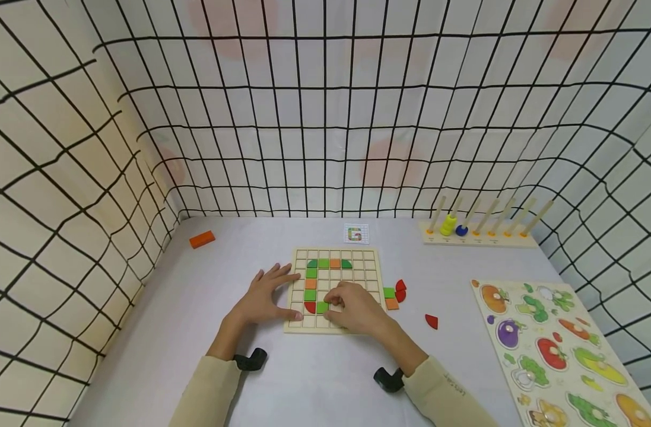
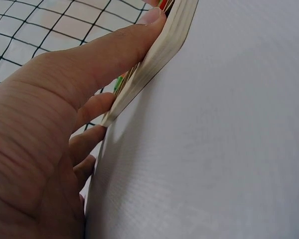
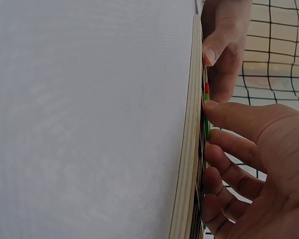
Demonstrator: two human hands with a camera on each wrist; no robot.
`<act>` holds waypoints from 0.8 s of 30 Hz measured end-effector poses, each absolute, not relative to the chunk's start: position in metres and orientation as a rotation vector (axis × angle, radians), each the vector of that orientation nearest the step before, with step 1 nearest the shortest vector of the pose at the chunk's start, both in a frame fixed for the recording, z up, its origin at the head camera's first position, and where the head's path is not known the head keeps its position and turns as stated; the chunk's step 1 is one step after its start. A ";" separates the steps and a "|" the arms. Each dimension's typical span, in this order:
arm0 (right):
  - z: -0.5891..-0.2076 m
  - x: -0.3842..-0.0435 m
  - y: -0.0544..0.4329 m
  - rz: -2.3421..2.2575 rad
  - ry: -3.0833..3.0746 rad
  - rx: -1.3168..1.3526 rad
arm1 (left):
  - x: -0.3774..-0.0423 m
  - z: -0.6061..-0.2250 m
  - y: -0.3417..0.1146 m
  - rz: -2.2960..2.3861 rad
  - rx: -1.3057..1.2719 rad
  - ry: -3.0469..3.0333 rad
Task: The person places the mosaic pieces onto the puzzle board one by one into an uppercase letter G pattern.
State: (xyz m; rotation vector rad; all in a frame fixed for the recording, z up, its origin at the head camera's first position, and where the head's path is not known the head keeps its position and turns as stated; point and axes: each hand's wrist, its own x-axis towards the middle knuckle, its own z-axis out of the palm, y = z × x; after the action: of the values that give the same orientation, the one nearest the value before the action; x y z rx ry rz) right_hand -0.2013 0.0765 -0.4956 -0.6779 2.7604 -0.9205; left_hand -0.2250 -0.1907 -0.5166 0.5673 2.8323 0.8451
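Observation:
A wooden grid board lies on the table with green, orange and red tiles set in a C-like line. My left hand spreads over the board's left edge, thumb and fingertips resting on it; the left wrist view has the thumb along the rim. At the lower row, the thumb and index finger of my right hand pinch a green square tile, beside a red quarter-round tile. In the right wrist view the green tile shows between those fingertips, low on the board.
Loose green, orange and red tiles lie right of the board, another red tile farther off. A pattern card sits behind. Also around: an orange block, a peg stand, a vegetable puzzle and black netting.

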 end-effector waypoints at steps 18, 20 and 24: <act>-0.492 -0.205 0.106 -1.166 2.707 -0.488 | -0.225 -0.518 -0.192 0.830 0.578 2.833; -0.490 -0.207 0.115 -1.191 2.708 -0.468 | -0.225 -0.519 -0.192 0.836 0.583 2.835; -0.487 -0.210 0.137 -1.182 2.745 -0.466 | -0.226 -0.519 -0.192 0.839 0.586 2.831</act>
State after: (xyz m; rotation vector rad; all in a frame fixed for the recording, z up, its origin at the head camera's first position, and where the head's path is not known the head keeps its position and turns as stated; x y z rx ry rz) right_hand -0.2105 0.1369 -0.4867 -0.4662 2.7450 -1.1822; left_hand -0.2257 -0.1921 -0.5193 0.5857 2.8306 0.8385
